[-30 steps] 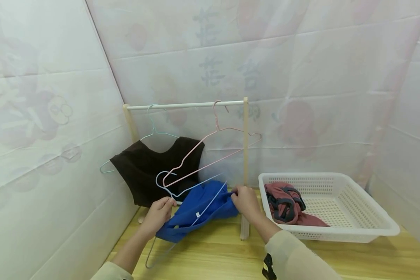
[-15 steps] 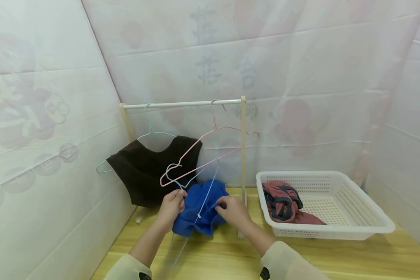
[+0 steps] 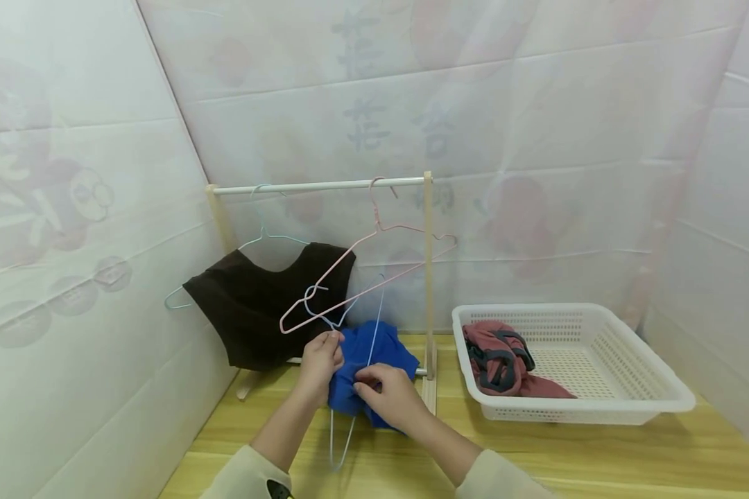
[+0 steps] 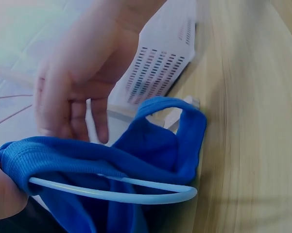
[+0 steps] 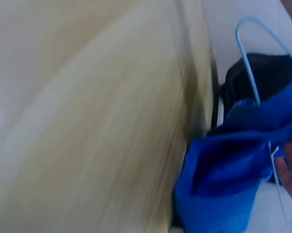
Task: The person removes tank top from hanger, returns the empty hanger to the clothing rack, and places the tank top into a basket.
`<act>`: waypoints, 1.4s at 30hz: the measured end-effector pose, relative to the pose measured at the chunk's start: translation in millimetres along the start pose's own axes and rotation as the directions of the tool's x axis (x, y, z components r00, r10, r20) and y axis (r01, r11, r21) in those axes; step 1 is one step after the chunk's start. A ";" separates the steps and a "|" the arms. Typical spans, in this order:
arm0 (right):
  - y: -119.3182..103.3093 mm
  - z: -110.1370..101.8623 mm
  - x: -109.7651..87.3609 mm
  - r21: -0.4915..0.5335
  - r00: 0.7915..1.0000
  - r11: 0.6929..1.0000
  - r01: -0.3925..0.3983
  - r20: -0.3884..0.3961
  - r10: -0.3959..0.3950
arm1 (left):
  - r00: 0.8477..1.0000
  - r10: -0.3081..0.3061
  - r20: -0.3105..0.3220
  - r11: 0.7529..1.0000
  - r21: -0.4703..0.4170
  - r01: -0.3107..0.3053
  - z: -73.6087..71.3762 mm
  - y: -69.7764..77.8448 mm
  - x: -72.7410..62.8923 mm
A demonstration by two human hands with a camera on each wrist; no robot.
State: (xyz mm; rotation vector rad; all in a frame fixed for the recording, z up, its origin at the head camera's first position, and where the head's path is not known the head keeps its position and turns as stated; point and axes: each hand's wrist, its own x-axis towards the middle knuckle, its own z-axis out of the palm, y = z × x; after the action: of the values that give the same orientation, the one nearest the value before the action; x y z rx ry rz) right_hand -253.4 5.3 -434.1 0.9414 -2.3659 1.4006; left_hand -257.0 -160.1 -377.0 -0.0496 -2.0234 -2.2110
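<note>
Clothes rack (image 3: 324, 186): A brown sleeveless top (image 3: 274, 305) hangs from its rail on a mint wire hanger (image 3: 263, 232), left of a pink wire hanger (image 3: 377, 222) near the rack's right post.
Blue garment (image 3: 345, 396): Bunched in front of the rack's right half, above the table, its ribbed edging showing.
Light-blue wire hanger (image 4: 111, 195): Runs through the blue garment in front of the rack, tilted, hook up and one end pointing down.
Left hand (image 3: 321, 362): In front of the rack, fingers closed on the blue garment just below the hanger's hook.
Right hand (image 3: 394, 398): Before the rack's right post, fingers loosely extended at the fabric; whether they touch it cannot be told.
White basket (image 3: 568, 414): Right of the rack, holding a crumpled dusty-red garment (image 3: 498, 360) with dark trim.
Wood-grain table (image 3: 568, 457): Under rack and basket alike.
</note>
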 end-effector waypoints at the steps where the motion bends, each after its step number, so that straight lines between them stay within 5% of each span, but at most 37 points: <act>1: -2.9 1.8 -0.8 0.024 1.000 1.000 -0.003 -0.009 0.003 | 1.000 -0.002 -0.006 1.000 -0.004 0.002 1.1 0.2 0.2; 6: -13.4 8.6 -5.0 0.111 0.998 0.993 -0.032 -0.051 0.038 | 0.999 0.007 -0.038 1.000 -0.019 -0.008 7.1 0.8 0.2; 15: -19.2 14.9 -11.6 0.169 0.996 0.982 -0.080 0.040 0.075 | 0.996 0.054 -0.065 0.999 -0.003 -0.054 14.4 -3.9 -1.2; 24: -21.4 14.6 -16.5 0.183 0.993 0.980 -0.084 0.096 0.067 | 0.992 0.111 -0.060 0.978 0.183 -0.098 12.3 -2.0 -4.7; 31: -20.2 14.1 -19.0 0.183 0.990 0.978 -0.102 0.117 0.081 | 0.993 0.114 -0.037 0.966 0.235 -0.103 9.4 -0.1 -5.9; 35: -21.1 13.3 -20.6 0.192 0.989 0.977 -0.095 0.133 0.070 | 0.993 0.114 -0.012 0.970 0.216 -0.109 8.6 0.2 -3.8; 42: -25.0 17.1 -25.9 0.203 0.973 0.974 -0.097 0.224 0.051 | 0.998 0.054 0.034 0.998 0.031 -0.055 9.6 0.2 -0.6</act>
State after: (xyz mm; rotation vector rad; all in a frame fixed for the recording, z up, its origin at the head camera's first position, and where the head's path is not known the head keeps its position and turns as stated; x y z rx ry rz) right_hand -215.7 -7.0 -438.4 1.1239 -2.4647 1.6861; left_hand -257.1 -150.6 -376.0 -0.1369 -2.0492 -2.1586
